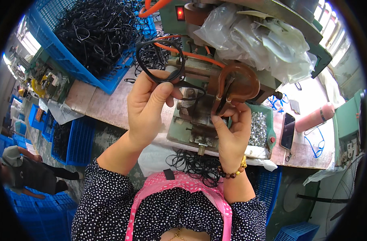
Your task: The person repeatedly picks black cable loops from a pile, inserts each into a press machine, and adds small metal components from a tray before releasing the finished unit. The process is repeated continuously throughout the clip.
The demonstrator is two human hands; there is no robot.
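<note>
Left hand [145, 106] grip pinches black ring [159, 60] against copper coil [235, 82]; right hand [231, 130] crowded.

The left hand [148, 105] is raised in front of a green bench machine [191, 120], thumb and fingers pinched on a black cord loop [159, 60] that stands up above the knuckles. The right hand [231, 130] reaches into the machine just below a copper tube coil [237, 80], fingertips closed on something too small to make out. A beaded bracelet [231, 173] circles the right wrist. Behind the left hand, a blue crate [67, 60] holds a heap of black loops [95, 28]; more loops [193, 164] lie in the person's lap area. Clear plastic bags [260, 40] drape over the machine's top. To the right, a tray of small metal clips [259, 128], a phone [287, 130] and a pink bottle [314, 117] rest on the wooden bench [107, 104].
</note>
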